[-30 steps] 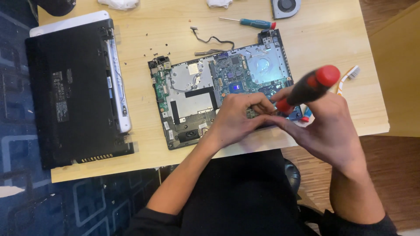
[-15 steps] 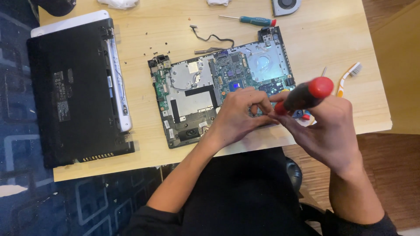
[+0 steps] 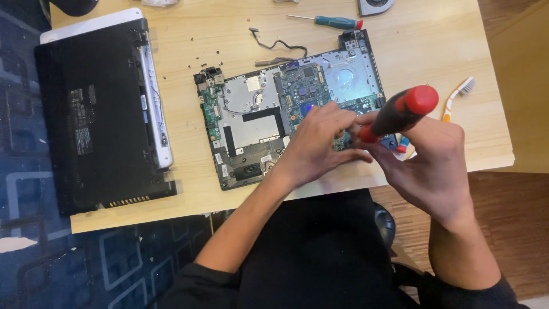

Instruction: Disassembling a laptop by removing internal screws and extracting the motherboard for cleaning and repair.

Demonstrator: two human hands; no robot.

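Warm, fairly bright indoor light falls evenly from above on the pale wooden table [image 3: 400, 51], and shadows are soft and short — a faint one lies under the right hand [image 3: 426, 163] along the near table edge. A bluish-white glare patch sits on the metal plate of the opened laptop chassis [image 3: 251, 123], while the black laptop lid [image 3: 94, 120] and the blue patterned carpet [image 3: 68, 263] stay dim. Focus is sharp at the centre — the red-and-black screwdriver [image 3: 400, 111] is crisp, without motion blur — and straight table edges bow slightly toward the frame's borders.
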